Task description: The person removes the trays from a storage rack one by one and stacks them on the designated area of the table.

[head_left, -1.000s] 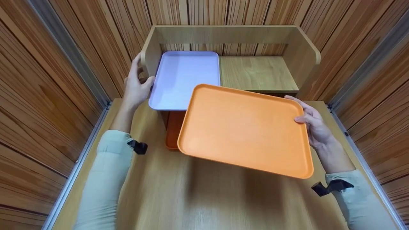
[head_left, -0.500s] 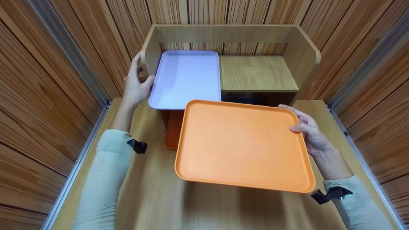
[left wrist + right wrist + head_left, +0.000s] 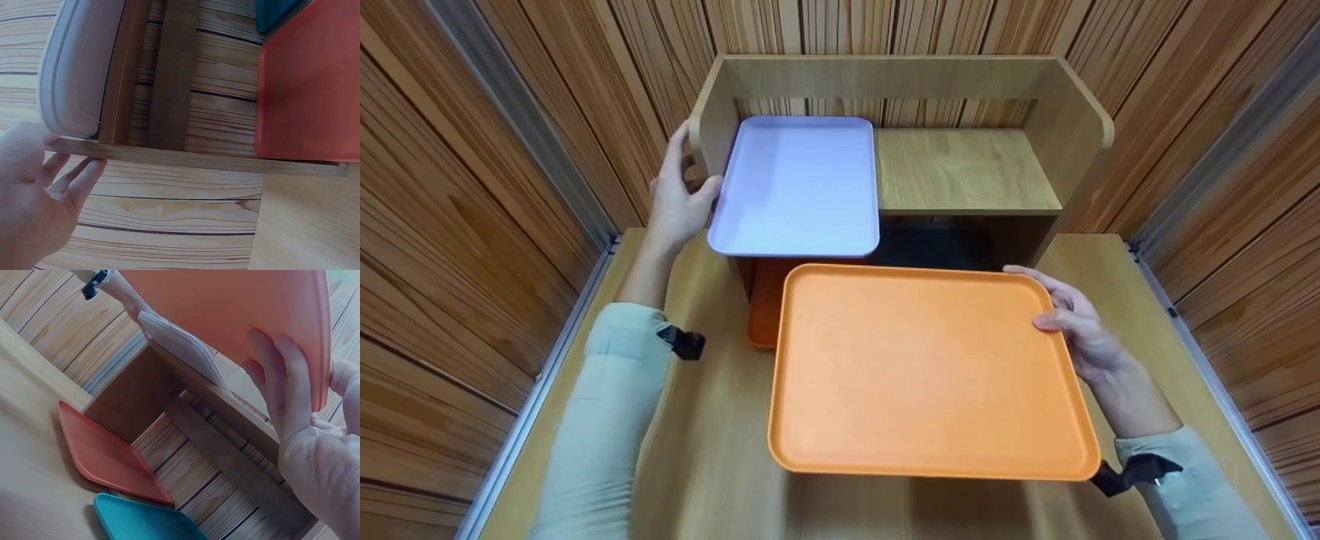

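Observation:
My right hand (image 3: 1084, 330) holds an orange tray (image 3: 930, 367) by its right side, thumb on the rim and fingers underneath. The tray is in the air in front of a wooden shelf (image 3: 967, 172). On the shelf's upper board, at the left, lies a lavender tray (image 3: 799, 184), its front part overhanging the edge. My left hand (image 3: 679, 199) grips the shelf's left side panel (image 3: 197, 161), fingers outside and thumb on the inner side, close to the lavender tray's edge.
Under the upper board, a red-orange tray (image 3: 112, 455) lies at the left on the wooden table (image 3: 712, 420), with a teal tray (image 3: 146, 520) beside it. The orange tray hides part of that lower space in the head view. Wood-panelled walls (image 3: 1207, 90) stand close around.
My right hand has lowered the orange tray and brought it nearer, levelling its slant. More of the lower compartment now shows. The left hand stays on the side panel.

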`<state>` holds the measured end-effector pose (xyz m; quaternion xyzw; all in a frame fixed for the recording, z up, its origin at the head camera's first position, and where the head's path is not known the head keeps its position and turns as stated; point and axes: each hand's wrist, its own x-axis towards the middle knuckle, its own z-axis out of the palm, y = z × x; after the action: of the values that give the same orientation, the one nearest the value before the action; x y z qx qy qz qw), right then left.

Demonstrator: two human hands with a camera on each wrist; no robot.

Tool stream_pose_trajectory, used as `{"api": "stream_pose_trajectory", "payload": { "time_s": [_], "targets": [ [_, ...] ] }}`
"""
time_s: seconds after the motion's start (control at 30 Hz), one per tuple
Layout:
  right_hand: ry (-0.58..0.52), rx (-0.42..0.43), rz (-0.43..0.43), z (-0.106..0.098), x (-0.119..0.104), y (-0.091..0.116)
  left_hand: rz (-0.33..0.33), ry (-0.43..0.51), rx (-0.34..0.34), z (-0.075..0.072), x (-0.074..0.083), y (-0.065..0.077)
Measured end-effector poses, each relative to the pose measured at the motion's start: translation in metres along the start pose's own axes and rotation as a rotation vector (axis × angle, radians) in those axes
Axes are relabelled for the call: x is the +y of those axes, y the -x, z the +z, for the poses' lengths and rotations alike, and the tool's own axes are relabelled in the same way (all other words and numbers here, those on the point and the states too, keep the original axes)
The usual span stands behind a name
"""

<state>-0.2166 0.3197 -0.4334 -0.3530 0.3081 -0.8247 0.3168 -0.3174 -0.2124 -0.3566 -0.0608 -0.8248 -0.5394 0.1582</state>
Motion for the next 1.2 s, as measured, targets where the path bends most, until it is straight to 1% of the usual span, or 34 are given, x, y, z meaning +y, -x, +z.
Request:
{"api": "stream_pose_trajectory", "payload": {
  "time_s": [0.17, 0.33, 0.57, 0.7, 0.87, 1.07, 1.2],
  "targets": [
    [0.011, 0.041, 0.011, -0.002, 0.006, 0.005, -0.003, 0.002, 0.001, -0.001, 0.001, 0.0],
    [0.009, 0.04, 0.028, -0.007, 0.011, 0.012, -0.01, -0.007, -0.007, -0.001, 0.002, -0.001],
    [0.073, 0.109, 0.044, -0.014, 0.021, 0.023, -0.002, -0.003, -0.006, 0.0, 0.002, -0.001],
    [0.136, 0.125, 0.06, -0.02, 0.026, 0.027, -0.006, -0.002, -0.006, 0.0, 0.002, 0.0],
    [0.18, 0.153, 0.083, -0.029, 0.033, 0.031, -0.007, -0.002, -0.005, 0.0, 0.001, -0.001],
    [0.181, 0.225, 0.106, -0.04, 0.043, 0.038, 0.001, 0.005, 0.004, 0.0, 0.001, 0.0],
    [0.171, 0.27, 0.136, -0.046, 0.05, 0.043, -0.017, 0.011, -0.002, 0.0, 0.002, 0.001]
  ]
}}
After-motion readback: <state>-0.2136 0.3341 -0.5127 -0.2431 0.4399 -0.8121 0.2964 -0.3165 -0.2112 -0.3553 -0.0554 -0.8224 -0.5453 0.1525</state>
